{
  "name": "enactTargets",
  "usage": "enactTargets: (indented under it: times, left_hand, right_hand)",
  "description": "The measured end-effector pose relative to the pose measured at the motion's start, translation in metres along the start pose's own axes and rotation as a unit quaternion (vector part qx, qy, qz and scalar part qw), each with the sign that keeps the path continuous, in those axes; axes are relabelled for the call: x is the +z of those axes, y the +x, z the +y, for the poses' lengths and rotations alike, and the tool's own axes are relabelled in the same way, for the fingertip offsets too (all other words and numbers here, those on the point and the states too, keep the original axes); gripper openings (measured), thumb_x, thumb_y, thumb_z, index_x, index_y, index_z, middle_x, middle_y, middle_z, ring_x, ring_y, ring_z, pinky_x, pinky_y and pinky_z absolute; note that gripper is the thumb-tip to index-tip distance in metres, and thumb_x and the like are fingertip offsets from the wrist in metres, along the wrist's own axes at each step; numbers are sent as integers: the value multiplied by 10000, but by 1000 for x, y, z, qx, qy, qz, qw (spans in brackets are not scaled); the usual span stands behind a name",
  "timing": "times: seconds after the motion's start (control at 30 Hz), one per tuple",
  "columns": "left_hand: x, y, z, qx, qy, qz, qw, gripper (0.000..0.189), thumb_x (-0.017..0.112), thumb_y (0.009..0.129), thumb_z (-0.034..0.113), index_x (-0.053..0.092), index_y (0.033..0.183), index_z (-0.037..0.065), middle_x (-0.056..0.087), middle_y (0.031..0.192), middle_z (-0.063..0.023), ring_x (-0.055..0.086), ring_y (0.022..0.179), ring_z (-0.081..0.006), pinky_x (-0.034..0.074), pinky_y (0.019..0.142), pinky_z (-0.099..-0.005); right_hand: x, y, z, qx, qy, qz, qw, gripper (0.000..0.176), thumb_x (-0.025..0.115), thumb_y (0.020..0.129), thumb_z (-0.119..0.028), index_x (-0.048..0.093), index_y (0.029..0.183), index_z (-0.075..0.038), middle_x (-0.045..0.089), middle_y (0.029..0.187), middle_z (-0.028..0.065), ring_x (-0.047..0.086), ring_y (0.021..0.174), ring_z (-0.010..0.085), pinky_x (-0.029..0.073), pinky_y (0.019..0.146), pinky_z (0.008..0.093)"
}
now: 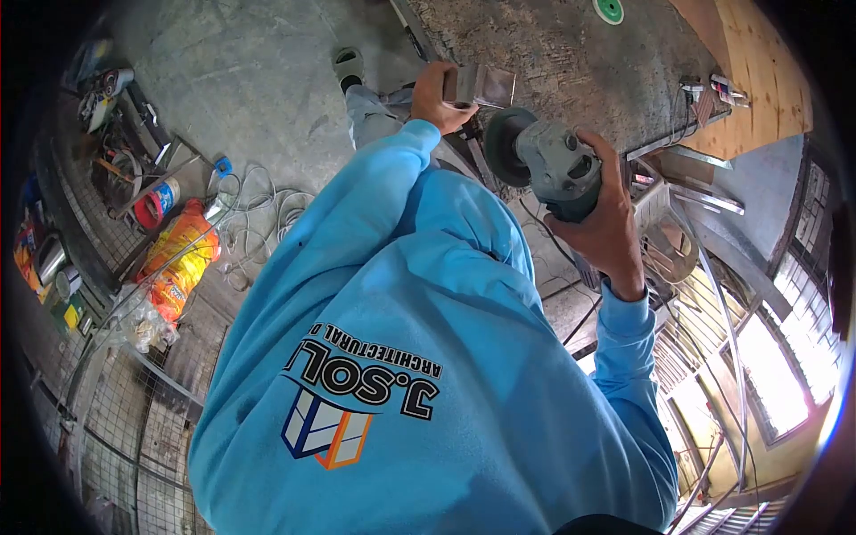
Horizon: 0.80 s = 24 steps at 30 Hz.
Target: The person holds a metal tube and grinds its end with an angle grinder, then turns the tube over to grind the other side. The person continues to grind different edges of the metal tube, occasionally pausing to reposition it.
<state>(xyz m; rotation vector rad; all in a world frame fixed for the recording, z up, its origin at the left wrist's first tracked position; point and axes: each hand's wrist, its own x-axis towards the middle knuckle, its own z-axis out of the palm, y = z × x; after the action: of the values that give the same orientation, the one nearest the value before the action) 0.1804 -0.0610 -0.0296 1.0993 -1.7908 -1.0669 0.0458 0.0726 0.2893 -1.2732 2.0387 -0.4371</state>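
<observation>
My left hand (440, 100) is closed around a short piece of square metal tube (496, 87), held at the near edge of a rough, worn tabletop (571, 53). In my right hand (609, 218) is a grey-green angle grinder (557, 160), with the fingers wrapped around its body. Its dark round disc (508, 145) faces left, just below the tube and close to it. Part of the grinder's handle is hidden behind my palm.
A green disc (609, 10) lies on the tabletop's far side, near a plywood sheet (758, 80). Loose cable (259, 201) coils on the concrete floor (241, 71) at left, beside an orange and yellow bag (185, 254) and a red container (153, 207). Metal bars (709, 198) stand at right.
</observation>
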Motion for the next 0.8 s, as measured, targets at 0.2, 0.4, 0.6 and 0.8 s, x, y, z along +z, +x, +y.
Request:
enactTargets:
  times: [0.2,0.4,0.6,0.8]
  left_hand:
    - [1,1,-4,17,1,5,1000,714,975,576,226,615,1174,75,685,1067,-165,685,1001,-385,563,877,-452]
    - [0,1,0,2,-32,14,999,641,976,571,226,647,1103,92,677,1043,-155,667,974,-398,554,853,-473]
    - [-2,3,1,28,-16,21,999,674,985,548,235,647,1116,105,677,1047,-143,666,976,-399,554,857,-476]
    - [-5,4,3,27,-11,19,999,664,979,547,240,652,1108,102,672,1036,-145,663,965,-402,548,837,-482]
  right_hand:
    - [-1,7,-3,-21,-3,-11,1000,961,815,656,9,402,1503,-173,699,1254,201,709,1160,399,567,1015,456]
    - [-2,20,-1,-46,-2,-9,999,950,840,658,-3,417,1493,-162,698,1260,199,707,1163,398,564,1022,456]
    - [-8,38,0,-17,29,-34,999,979,875,639,-4,421,1496,-136,651,1314,196,674,1203,349,549,1033,431]
    - [-9,36,0,-52,-8,-27,998,937,861,665,-37,419,1485,-144,698,1258,201,716,1145,399,579,991,441]
